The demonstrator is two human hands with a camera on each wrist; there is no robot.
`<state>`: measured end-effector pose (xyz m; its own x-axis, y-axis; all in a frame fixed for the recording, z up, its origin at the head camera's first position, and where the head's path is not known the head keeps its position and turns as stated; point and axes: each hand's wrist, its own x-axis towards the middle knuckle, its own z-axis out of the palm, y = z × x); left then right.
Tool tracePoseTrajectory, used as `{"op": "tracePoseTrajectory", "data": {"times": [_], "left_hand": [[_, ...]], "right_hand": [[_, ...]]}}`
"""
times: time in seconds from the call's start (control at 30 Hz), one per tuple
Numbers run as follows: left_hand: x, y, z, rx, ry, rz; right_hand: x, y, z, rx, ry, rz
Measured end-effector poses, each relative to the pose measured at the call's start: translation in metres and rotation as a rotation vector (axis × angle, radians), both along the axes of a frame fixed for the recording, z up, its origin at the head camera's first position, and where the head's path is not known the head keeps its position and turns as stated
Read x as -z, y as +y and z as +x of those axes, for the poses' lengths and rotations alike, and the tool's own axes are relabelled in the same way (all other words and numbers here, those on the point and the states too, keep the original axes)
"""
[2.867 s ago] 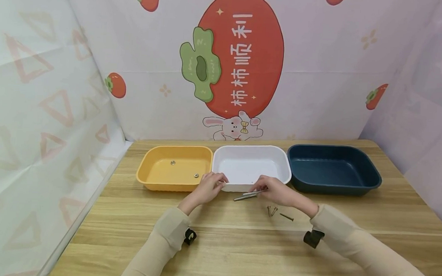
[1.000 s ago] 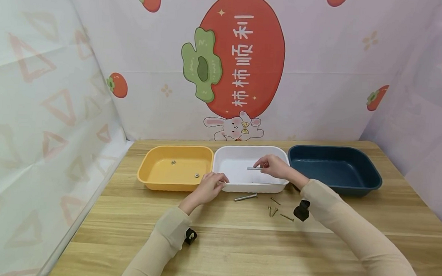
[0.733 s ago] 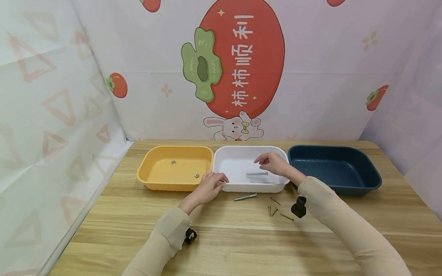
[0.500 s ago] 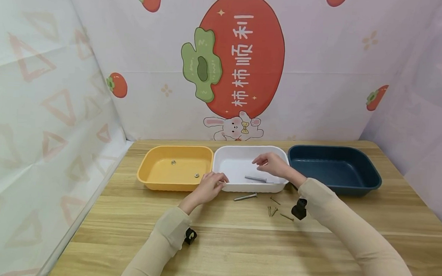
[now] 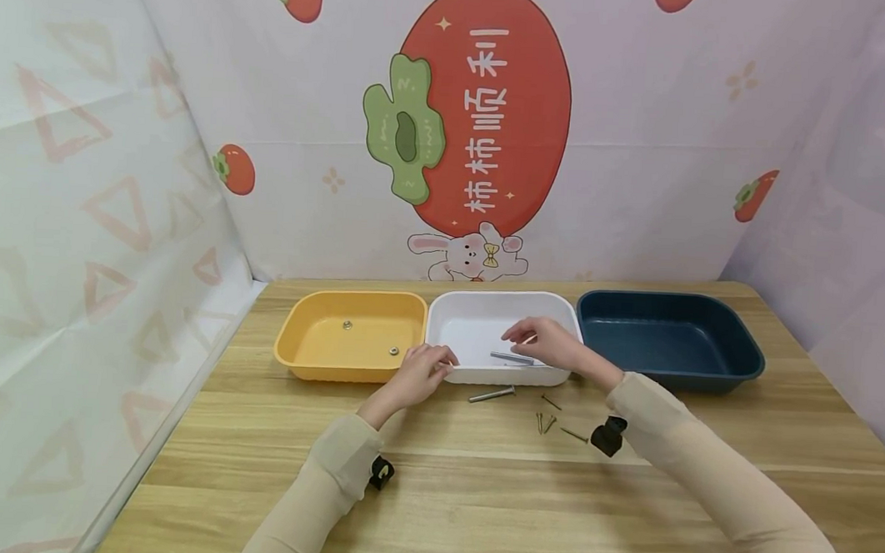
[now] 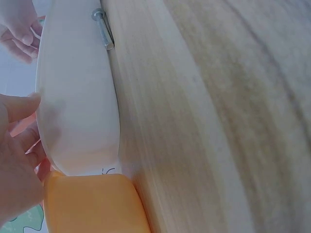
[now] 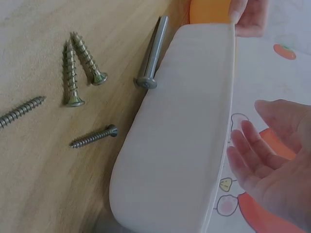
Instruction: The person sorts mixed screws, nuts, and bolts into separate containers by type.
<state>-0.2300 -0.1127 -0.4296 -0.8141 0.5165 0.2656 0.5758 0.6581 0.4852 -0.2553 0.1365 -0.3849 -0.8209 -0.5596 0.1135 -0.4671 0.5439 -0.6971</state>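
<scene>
My left hand (image 5: 421, 374) holds the near-left rim of the white plastic tray (image 5: 441, 375), with the thumb (image 6: 24, 107) at the rim and the other fingers partly hidden behind it. Above the tray's right part is my right hand (image 5: 547, 345), its fingers parted and nothing between them, as the right wrist view also shows. A silver bolt (image 5: 512, 358) lies inside the tray, just below that hand. Another bolt (image 7: 154, 53) lies on the table against the tray's front wall. Several brass-coloured screws (image 7: 87, 58) are scattered to the right of this bolt.
The yellow tray (image 5: 317, 372), with two small nuts (image 5: 346, 326) in it, adjoins the white tray's left side. A dark blue tray (image 5: 670, 378) stands on the right. All three trays line the back of the wooden table (image 5: 469, 495), near a printed cloth backdrop.
My right hand has carried a bolt from the table into the white tray and let it go. Since then it has dipped slightly nearer the front rim. The left hand has stayed put.
</scene>
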Motion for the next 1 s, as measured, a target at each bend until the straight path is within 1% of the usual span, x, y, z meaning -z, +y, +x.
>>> {"op": "tracePoseTrajectory", "data": {"times": [0.23,0.57,0.67,0.8,1.0], "left_hand": [[0.002,0.0,0.0,0.005,0.018,0.002],[0.002,0.0,0.0,0.001,0.001,0.009],[0.002,0.0,0.0,0.0,0.0,0.008],[0.002,0.0,0.0,-0.002,0.005,0.006],[0.001,0.0,0.001,-0.007,0.002,0.009]], "right_hand": [[0.0,-0.002,0.012,-0.009,0.013,-0.035],[0.003,-0.003,0.026,-0.038,0.068,-0.075],[0.005,-0.004,0.03,-0.051,0.089,-0.08],[0.008,-0.007,0.037,-0.049,0.106,-0.084],[0.011,-0.011,0.046,-0.063,0.116,-0.079]]}}
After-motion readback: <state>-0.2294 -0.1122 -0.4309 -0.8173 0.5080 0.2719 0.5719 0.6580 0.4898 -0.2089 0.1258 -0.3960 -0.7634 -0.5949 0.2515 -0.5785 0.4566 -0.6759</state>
